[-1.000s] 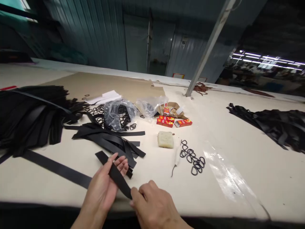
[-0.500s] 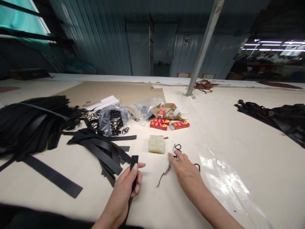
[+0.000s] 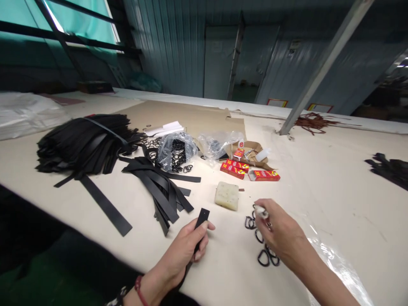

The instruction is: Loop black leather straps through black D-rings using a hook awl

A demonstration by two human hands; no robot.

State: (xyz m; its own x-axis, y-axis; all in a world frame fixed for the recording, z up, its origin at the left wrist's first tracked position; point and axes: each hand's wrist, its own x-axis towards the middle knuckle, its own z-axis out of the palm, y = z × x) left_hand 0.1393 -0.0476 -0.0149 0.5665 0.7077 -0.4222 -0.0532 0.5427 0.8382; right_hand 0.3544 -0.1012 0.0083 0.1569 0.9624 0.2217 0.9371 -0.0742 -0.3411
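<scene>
My left hand [image 3: 188,246] is closed round a black strap [image 3: 202,217], its end with a small hole pointing up and away. My right hand [image 3: 280,227] is closed on a small white bottle [image 3: 261,211], which the fingers partly cover. Under and beside that hand, several black D-rings [image 3: 263,257] lie on the table. Between and beyond the hands sits a pale, squarish block [image 3: 227,196]. More loose black straps [image 3: 153,187] are piled to the left of my left hand.
A large tied bundle of black straps [image 3: 83,144] lies at the left. Behind the block are red boxes [image 3: 264,175], an open cardboard box [image 3: 255,157] and a clear bag [image 3: 177,153] of black rings. A metal post [image 3: 318,76] rises from the table [image 3: 344,170].
My right hand has lifted the white bottle off the table, uncovering several D-rings. The left hand keeps its grip on the strap. The view has turned left and tilted.
</scene>
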